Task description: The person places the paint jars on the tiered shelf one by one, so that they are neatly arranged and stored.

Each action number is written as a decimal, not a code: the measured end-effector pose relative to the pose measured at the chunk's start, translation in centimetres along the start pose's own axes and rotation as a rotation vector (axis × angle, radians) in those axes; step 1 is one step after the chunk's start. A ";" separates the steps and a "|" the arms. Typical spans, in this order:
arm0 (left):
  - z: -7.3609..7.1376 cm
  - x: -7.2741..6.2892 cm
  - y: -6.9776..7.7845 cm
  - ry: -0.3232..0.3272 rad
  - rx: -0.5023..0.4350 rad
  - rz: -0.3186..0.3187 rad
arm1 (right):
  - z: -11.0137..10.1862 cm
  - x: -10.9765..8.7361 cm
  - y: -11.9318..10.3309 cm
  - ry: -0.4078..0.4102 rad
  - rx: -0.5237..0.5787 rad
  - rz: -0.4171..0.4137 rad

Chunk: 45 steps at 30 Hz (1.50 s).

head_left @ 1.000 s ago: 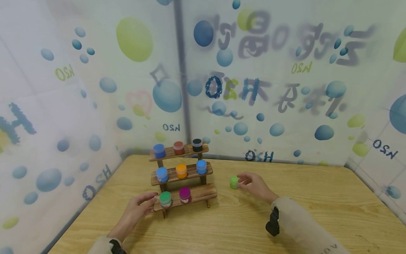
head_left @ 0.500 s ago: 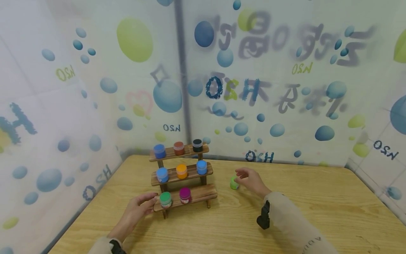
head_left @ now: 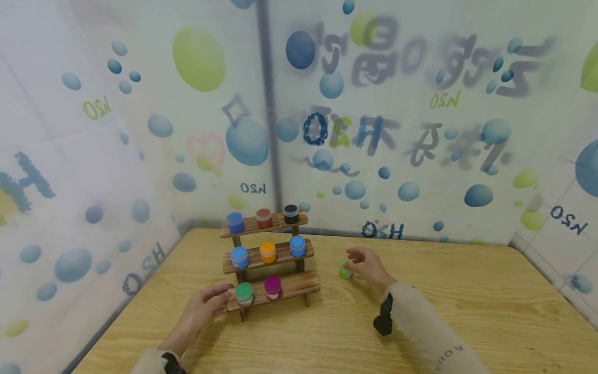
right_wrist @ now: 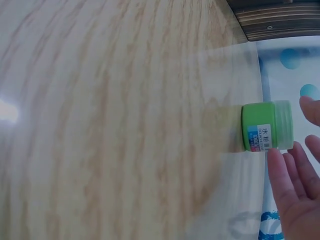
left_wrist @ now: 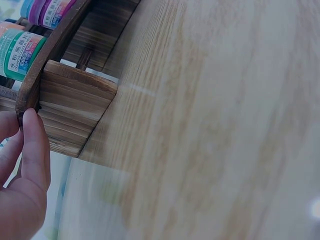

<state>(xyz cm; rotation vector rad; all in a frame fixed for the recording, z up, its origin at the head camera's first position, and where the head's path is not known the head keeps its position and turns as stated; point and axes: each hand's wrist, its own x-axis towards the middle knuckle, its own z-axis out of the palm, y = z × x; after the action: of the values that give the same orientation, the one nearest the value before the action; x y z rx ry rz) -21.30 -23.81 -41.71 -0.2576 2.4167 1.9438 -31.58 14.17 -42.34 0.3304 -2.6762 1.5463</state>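
A three-tier wooden stand [head_left: 294, 283] holds several small paint jars. Its lowest tier bears a green-lidded jar [head_left: 244, 294] and a purple jar [head_left: 273, 287]. At the left end of that tier, my left hand [head_left: 205, 306] pinches the board's edge between thumb and fingers, as the left wrist view shows at the board [left_wrist: 31, 90]. To the right of the stand, a light green paint jar [right_wrist: 265, 126] stands upright on the table. My right hand [head_left: 369, 266] is around it with relaxed fingers; one fingertip is right at the jar's side, while the thumb stays apart from it.
The middle tier carries two blue jars and an orange jar [head_left: 268, 252]; on the top tier are blue, reddish-brown [head_left: 263, 218] and black [head_left: 290, 213] jars. A printed curtain [head_left: 420, 171] closes off the wooden table [head_left: 327, 343] at the back and sides.
My right hand and forearm have shifted a little left, so the fingers now partly cover the light green jar in the head view. The left hand and stand have stayed put.
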 end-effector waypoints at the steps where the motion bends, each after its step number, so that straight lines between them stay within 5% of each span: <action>1: 0.0 0.0 0.0 0.001 0.000 -0.001 | 0.1 0.0 0.0 -0.004 0.002 0.005; 15: 0.0 0.2 0.0 -0.006 -0.012 -0.002 | 0.6 0.1 0.4 -0.047 0.026 0.055; 27: 0.1 0.1 -0.1 -0.004 -0.030 0.025 | 0.3 -0.5 1.0 -0.139 0.062 -0.019; 45: 0.1 0.1 0.0 -0.002 -0.030 0.016 | 0.4 -0.7 1.2 -0.123 0.022 -0.044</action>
<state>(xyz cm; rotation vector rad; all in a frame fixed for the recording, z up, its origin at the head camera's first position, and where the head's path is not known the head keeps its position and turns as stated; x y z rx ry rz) -21.37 -23.67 -41.73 -0.2374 2.3969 1.9876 -31.14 14.54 -43.64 0.4979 -2.7238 1.5936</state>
